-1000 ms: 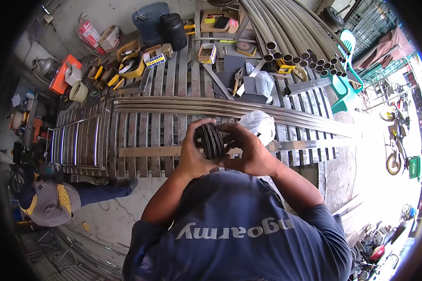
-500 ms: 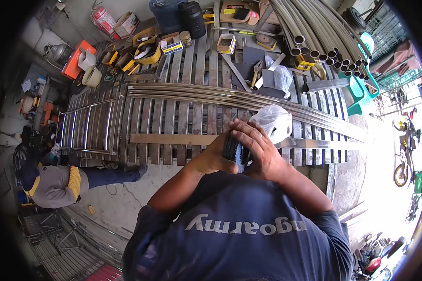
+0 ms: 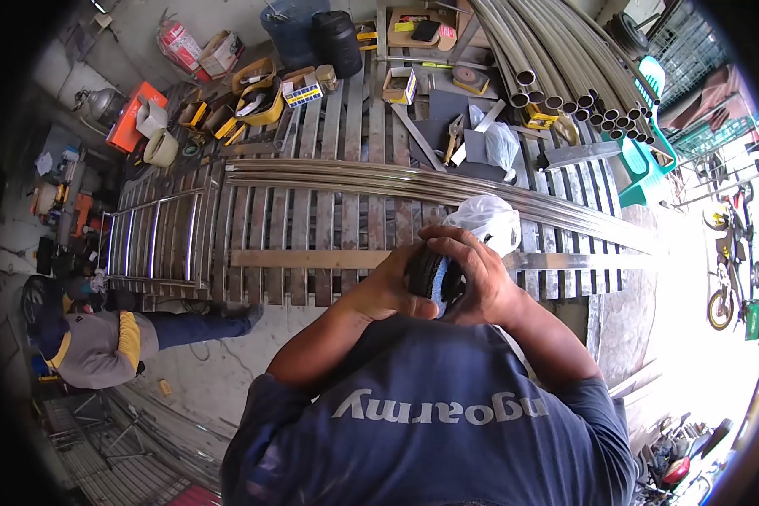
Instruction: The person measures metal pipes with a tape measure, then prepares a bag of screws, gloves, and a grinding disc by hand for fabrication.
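Two hands, left hand [image 3: 385, 291] and right hand [image 3: 481, 282], gripping one stack of dark round abrasive discs [image 3: 430, 274], one white plastic bag [image 3: 485, 221] just beyond, slatted metal tabletop [image 3: 312, 228].

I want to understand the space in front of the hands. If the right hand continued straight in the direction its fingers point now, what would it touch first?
The right hand wraps over the stack of dark discs, fingers pointing toward the left hand. Going on, it would likely meet that hand's fingers first, though depth is unclear.
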Action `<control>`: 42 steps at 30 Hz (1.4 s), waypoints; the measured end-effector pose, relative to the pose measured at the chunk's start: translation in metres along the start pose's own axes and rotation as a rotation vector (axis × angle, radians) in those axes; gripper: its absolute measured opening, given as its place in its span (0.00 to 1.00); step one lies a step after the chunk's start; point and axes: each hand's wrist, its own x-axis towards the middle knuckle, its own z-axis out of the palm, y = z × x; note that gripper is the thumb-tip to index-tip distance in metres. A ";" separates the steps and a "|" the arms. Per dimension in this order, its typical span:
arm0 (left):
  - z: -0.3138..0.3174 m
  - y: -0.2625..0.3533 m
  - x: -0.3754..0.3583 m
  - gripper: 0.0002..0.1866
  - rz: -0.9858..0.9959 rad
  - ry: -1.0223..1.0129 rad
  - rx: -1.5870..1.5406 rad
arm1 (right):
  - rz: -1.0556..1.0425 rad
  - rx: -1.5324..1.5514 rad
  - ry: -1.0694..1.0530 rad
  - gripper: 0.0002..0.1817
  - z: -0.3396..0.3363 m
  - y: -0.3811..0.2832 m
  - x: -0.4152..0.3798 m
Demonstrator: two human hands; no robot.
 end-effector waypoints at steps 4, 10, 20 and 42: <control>-0.005 -0.006 -0.001 0.53 0.019 0.041 -0.045 | -0.017 -0.112 0.006 0.61 -0.002 -0.009 0.009; -0.014 -0.003 -0.005 0.56 -0.011 -0.014 -0.046 | -0.026 0.017 0.048 0.63 0.008 0.004 -0.006; 0.004 0.023 0.011 0.71 0.067 0.020 -0.048 | 0.031 0.024 0.214 0.62 -0.005 0.016 -0.005; 0.022 0.029 0.024 0.45 0.126 0.187 0.390 | -0.045 0.094 0.267 0.70 0.003 0.032 -0.018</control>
